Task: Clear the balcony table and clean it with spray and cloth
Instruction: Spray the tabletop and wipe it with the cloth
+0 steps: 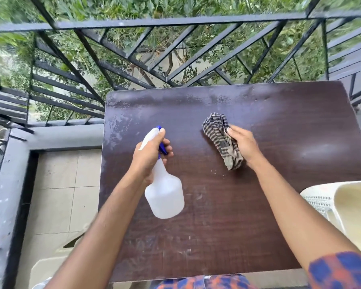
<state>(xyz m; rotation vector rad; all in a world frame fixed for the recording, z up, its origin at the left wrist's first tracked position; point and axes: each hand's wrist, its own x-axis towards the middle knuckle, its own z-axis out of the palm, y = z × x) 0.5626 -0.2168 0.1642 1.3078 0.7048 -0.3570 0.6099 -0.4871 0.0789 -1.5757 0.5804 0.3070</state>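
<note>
Gripping the white spray bottle (165, 197) by its neck with the left hand (149, 155), fingers curled round the blue trigger, nozzle pointing away, over the left half of the dark table (217, 236). Holding the striped cloth (219, 134) down on the tabletop with the right hand (244, 146), fingers closed on its bunched side, right of centre. Pale smears along the far edge.

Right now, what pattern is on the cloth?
Dark and pale stripes on the cloth, seen in the head view.
</note>
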